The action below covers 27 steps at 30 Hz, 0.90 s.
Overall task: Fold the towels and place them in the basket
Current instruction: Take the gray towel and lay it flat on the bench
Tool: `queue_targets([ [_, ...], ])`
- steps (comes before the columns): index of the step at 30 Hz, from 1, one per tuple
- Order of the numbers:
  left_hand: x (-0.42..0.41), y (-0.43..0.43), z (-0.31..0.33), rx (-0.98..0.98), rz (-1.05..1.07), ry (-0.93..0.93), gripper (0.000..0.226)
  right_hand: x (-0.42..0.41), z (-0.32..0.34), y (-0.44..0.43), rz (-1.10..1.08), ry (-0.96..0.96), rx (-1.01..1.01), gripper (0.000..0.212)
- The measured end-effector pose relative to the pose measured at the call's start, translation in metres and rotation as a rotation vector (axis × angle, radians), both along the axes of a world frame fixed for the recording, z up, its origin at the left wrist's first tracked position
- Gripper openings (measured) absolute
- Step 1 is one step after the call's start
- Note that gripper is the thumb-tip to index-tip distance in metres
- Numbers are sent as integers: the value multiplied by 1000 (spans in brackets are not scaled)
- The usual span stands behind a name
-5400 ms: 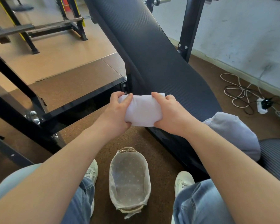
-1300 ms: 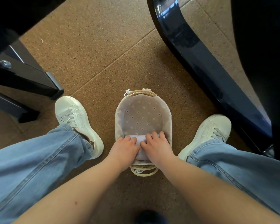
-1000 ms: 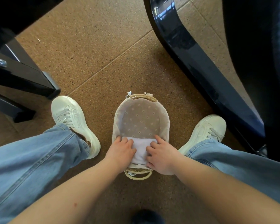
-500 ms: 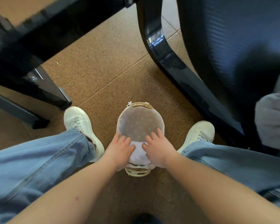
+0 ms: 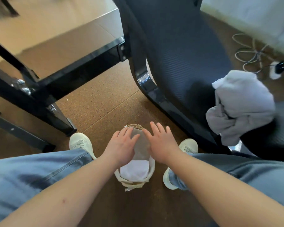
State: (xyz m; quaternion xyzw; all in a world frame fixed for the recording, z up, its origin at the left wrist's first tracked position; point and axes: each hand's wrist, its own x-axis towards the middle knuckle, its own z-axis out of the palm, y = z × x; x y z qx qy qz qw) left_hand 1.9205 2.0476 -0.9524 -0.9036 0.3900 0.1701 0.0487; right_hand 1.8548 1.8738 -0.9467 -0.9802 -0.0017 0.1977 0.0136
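Folded white towel (image 5: 134,169) in basket (image 5: 152,167)

White towel (image 5: 134,170) in beige basket (image 5: 152,167); pale grey towels (image 5: 239,105)

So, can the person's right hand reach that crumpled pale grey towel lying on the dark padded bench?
Probably yes. The right hand is open and empty, and the crumpled pale grey towel lies uncovered on the dark padded bench on that side, with nothing between.
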Motion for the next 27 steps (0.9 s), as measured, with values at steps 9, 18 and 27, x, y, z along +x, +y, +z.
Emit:
queue_targets([
  [9,-13,-52,77,-176,-10,-125,64,-24,73,-40,-130,-221,7,72],
  [18,-16,-111,131,-353,-141,-198,57,-42,157,-96,-307,-375,0,67],
  [27,-12,-181,151,-467,-225,-151,58,-60,191,-166,-422,-411,-72,62],
])
